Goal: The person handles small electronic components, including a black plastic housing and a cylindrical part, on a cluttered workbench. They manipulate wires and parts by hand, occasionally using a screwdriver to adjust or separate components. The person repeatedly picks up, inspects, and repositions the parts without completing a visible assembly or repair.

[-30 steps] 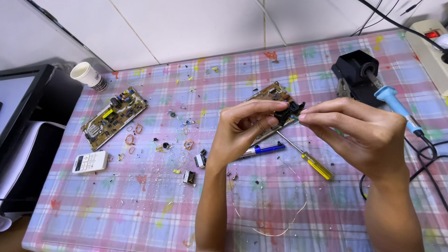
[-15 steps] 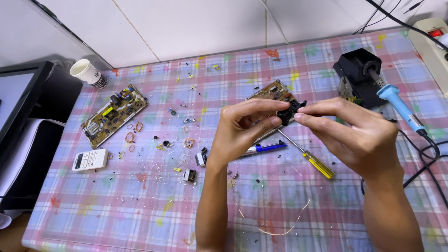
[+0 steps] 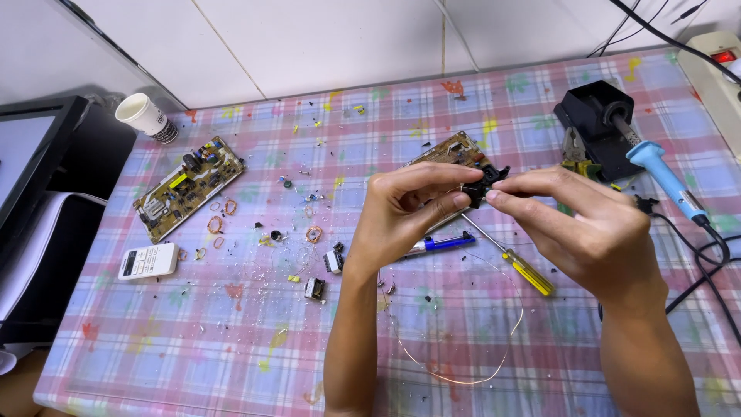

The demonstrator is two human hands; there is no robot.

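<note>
Small black plastic component (image 3: 483,185) sits pinched between your left hand (image 3: 405,212) and right hand (image 3: 583,232), raised above the plaid-clothed table (image 3: 231,340). Both hands close narrowly on it with their fingertips, left from below-left, right from the right, equally near.

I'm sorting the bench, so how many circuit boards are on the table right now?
2. One circuit board lies at the left near the paper cup. The other board lies mid-table, partly hidden behind the hands, so smaller boards could be covered.
</note>
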